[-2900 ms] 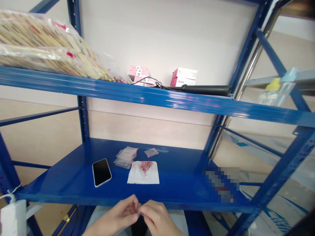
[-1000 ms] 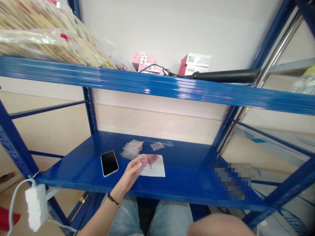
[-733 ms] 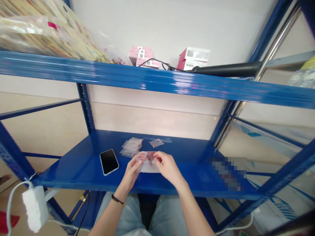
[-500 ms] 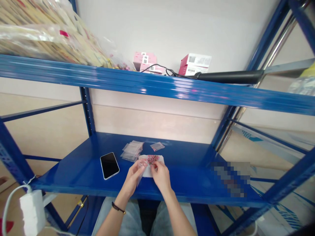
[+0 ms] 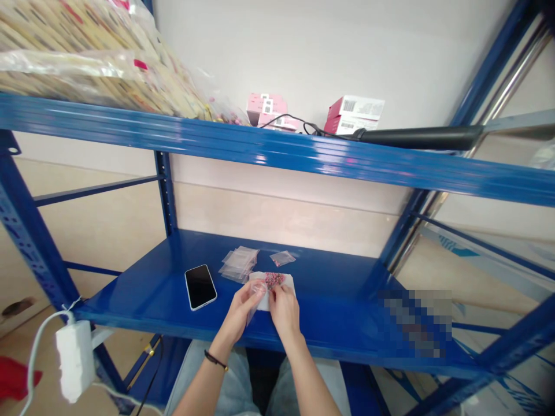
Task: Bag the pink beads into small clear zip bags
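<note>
Near the front edge of the blue steel shelf (image 5: 333,329), a small clear plastic bag (image 5: 256,299) is pinched in the left hand (image 5: 237,316), just beside the pink beads (image 5: 274,280) on white paper (image 5: 286,287). The right hand (image 5: 284,318) pinches at the beads, its hold too small to tell.

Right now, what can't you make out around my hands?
Head view:
Clear bag in the left hand: contents hidden by the fingers.
Small pink pieces: too small to identify, partly behind the right hand.
Pixelated patch on the blue shelf: unreadable.
Stuffed plastic bag: cut off by the top edge.
</note>
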Action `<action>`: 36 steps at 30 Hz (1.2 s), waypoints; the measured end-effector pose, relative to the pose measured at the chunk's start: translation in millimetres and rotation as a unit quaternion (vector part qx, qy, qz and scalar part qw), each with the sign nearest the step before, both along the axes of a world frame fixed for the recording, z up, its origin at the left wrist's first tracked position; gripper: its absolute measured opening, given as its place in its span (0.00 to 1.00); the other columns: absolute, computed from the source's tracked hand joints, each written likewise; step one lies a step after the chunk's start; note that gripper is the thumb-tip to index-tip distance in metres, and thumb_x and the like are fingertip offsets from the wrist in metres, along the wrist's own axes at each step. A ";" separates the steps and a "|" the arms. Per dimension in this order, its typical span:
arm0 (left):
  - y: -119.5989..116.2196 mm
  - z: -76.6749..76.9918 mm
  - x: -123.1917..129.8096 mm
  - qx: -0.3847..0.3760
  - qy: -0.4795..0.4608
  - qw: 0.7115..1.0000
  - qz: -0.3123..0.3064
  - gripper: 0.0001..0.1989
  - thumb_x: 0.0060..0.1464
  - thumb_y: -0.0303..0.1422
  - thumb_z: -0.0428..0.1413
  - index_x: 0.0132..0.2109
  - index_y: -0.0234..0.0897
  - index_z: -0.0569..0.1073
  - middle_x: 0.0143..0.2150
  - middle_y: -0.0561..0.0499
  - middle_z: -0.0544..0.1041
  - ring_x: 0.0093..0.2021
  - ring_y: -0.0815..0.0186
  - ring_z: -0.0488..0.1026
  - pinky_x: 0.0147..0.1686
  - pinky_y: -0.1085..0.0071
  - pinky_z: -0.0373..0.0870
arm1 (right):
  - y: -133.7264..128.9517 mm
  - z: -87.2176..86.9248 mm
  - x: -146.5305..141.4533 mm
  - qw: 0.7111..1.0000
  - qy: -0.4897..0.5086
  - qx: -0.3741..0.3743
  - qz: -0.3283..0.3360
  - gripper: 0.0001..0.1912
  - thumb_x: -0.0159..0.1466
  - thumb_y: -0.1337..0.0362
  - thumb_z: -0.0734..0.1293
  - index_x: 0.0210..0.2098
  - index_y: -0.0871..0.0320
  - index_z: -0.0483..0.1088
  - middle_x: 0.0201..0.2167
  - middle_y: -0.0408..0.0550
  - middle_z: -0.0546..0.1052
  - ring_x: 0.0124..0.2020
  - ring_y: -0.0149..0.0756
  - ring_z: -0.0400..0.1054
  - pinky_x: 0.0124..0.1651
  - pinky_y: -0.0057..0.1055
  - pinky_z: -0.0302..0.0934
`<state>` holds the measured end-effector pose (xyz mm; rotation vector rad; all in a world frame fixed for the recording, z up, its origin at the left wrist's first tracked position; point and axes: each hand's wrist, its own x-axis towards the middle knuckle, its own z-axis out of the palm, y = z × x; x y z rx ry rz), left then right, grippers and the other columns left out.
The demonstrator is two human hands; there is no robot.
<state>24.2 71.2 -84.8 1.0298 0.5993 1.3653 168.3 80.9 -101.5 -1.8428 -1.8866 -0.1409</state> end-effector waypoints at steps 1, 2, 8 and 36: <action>-0.6 1.5 0.7 -0.001 -0.002 1.000 -0.001 0.19 0.51 0.40 0.68 0.47 0.35 0.80 0.43 0.44 0.82 0.47 0.56 0.76 0.53 0.63 0.68 | 0.4 0.2 -0.6 1.000 -0.006 -0.001 -0.001 0.11 0.69 0.69 0.61 0.37 0.57 0.76 0.37 0.53 0.79 0.40 0.43 0.73 0.41 0.32 0.62; -1.0 2.7 1.3 -0.002 -0.003 1.000 -0.002 0.19 0.50 0.40 0.68 0.47 0.35 0.81 0.43 0.44 0.82 0.47 0.56 0.76 0.52 0.64 0.68 | 0.6 0.4 -1.2 1.000 -0.010 -0.001 -0.002 0.11 0.68 0.69 0.61 0.37 0.58 0.76 0.37 0.53 0.79 0.40 0.43 0.73 0.42 0.32 0.62; -0.3 2.2 1.4 0.000 0.009 1.000 0.003 0.20 0.49 0.42 0.69 0.46 0.36 0.81 0.43 0.44 0.82 0.46 0.57 0.77 0.51 0.66 0.68 | 2.2 -2.6 4.6 0.998 0.059 0.027 0.006 0.11 0.68 0.69 0.62 0.35 0.57 0.77 0.37 0.52 0.80 0.41 0.44 0.74 0.45 0.34 0.61; 5.2 -7.3 1.8 -0.049 -0.077 0.995 0.031 0.20 0.47 0.39 0.71 0.46 0.33 0.81 0.44 0.42 0.83 0.43 0.58 0.79 0.46 0.68 0.72 | 15.7 -1.6 5.1 0.997 0.049 0.006 0.060 0.12 0.65 0.73 0.62 0.36 0.57 0.76 0.40 0.52 0.79 0.40 0.41 0.73 0.44 0.31 0.63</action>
